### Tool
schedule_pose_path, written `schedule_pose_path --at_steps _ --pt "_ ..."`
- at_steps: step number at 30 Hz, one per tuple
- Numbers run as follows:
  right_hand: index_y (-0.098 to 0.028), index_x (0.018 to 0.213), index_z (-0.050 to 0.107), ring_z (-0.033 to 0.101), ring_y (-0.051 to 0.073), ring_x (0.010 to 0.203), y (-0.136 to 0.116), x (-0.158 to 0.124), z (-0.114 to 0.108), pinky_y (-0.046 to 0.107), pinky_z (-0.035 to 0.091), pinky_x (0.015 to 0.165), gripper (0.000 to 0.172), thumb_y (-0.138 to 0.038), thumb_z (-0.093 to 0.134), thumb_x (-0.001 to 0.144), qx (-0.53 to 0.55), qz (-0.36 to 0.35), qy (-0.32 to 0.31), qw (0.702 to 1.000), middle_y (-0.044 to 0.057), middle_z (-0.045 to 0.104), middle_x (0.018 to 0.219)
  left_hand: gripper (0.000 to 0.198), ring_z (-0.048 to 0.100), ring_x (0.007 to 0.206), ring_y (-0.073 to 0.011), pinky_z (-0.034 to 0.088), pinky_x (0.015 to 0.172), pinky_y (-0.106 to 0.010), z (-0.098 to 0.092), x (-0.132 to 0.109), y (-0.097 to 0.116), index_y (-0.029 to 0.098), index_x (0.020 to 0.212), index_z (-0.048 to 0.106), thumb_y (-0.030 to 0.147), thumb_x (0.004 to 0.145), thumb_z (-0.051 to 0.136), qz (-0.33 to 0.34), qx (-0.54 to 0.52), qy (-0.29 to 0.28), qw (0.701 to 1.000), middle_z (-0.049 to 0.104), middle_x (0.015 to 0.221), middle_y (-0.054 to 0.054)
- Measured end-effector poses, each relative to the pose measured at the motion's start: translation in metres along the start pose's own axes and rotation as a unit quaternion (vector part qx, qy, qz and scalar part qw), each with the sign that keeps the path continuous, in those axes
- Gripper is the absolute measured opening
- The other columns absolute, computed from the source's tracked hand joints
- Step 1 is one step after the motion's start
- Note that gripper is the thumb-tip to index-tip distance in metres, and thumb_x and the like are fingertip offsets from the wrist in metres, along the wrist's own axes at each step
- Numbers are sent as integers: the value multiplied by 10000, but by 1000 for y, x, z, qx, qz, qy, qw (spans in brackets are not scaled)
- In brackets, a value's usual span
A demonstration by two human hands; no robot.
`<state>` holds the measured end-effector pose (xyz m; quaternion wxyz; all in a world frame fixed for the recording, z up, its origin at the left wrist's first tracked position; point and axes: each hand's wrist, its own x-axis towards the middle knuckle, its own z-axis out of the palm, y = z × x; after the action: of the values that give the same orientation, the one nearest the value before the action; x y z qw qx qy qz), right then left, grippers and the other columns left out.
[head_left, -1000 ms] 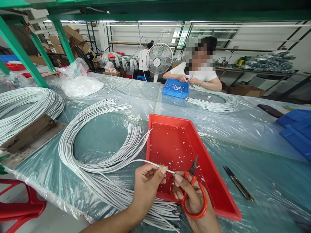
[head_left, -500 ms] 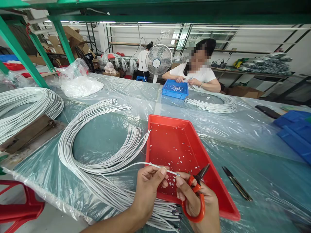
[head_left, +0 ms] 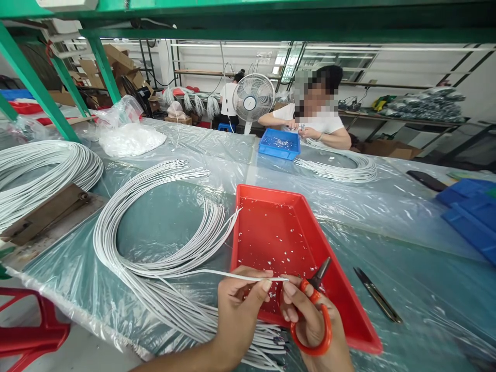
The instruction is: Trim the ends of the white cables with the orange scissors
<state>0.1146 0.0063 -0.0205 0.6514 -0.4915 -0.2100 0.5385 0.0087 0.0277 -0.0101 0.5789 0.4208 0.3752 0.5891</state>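
My left hand (head_left: 238, 310) pinches a thin white cable (head_left: 217, 274) near its end, holding it level over the near edge of a red tray (head_left: 284, 227). My right hand (head_left: 310, 323) grips orange-handled scissors (head_left: 315, 305), whose dark blades point up and away; its fingertips touch the cable's tip. The cable runs left into a big curved bundle of white cables (head_left: 155, 258) lying on the plastic-covered table (head_left: 387, 243). Small white scraps are scattered over the tray's floor.
A slim dark tool (head_left: 377, 301) lies right of the tray. Blue trays (head_left: 470, 209) sit at the far right, another cable bundle (head_left: 39, 173) and a brown board (head_left: 42, 212) at the left. Across the table a person (head_left: 315, 119) works at a blue tray (head_left: 279, 143), with a fan (head_left: 253, 98) behind.
The scissors have swung from over the cable to the right, blades lifted clear. My left hand slid slightly along the cable, and more of its end now sticks out towards my right fingers.
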Motion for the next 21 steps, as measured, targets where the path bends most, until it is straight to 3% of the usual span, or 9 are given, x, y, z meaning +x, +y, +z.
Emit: schedule_pose_path --at_steps 4,7,11,15,18,21 --pt "-151 684 616 403 39 378 -5 -2 7 146 355 380 225 -291 762 588 13 7 5 1000 -60 467 445 105 599 746 -158 453 696 -241 -1 -2 -1 187 771 729 147 731 640 29 35 -2 999 689 783 -49" --pt "-153 676 608 397 41 377 -4 -1 7 143 346 378 233 -298 763 581 9 6 12 1000 -66 450 422 84 589 703 -147 448 675 -234 0 -1 -1 172 747 726 168 729 644 12 23 -5 1000 681 729 -40" --pt "-158 673 620 408 60 378 1 1 -2 161 343 371 239 -284 778 547 -35 -25 13 999 -59 471 409 132 526 530 -97 417 556 -202 2 2 3 132 682 696 241 735 644 -92 -38 -5 995 606 541 5" --pt "-162 710 643 426 81 405 0 -1 -4 183 340 375 231 -256 769 541 -130 -91 48 986 -44 515 459 237 486 467 -65 392 525 -181 4 6 7 112 554 608 262 732 652 -162 -112 -3 980 563 491 20" --pt "-166 691 648 434 85 438 -4 -6 4 188 363 412 215 -240 767 527 -171 -141 63 973 -42 524 496 267 471 425 -48 378 483 -166 4 8 6 111 522 564 261 717 668 -227 -197 -8 954 547 487 24" --pt "-160 694 641 403 76 423 -6 -7 9 182 338 394 210 -304 736 574 -171 -148 94 970 -45 494 481 236 461 381 -36 374 440 -156 3 8 1 96 557 587 258 694 689 -316 -266 -15 910 542 481 24"
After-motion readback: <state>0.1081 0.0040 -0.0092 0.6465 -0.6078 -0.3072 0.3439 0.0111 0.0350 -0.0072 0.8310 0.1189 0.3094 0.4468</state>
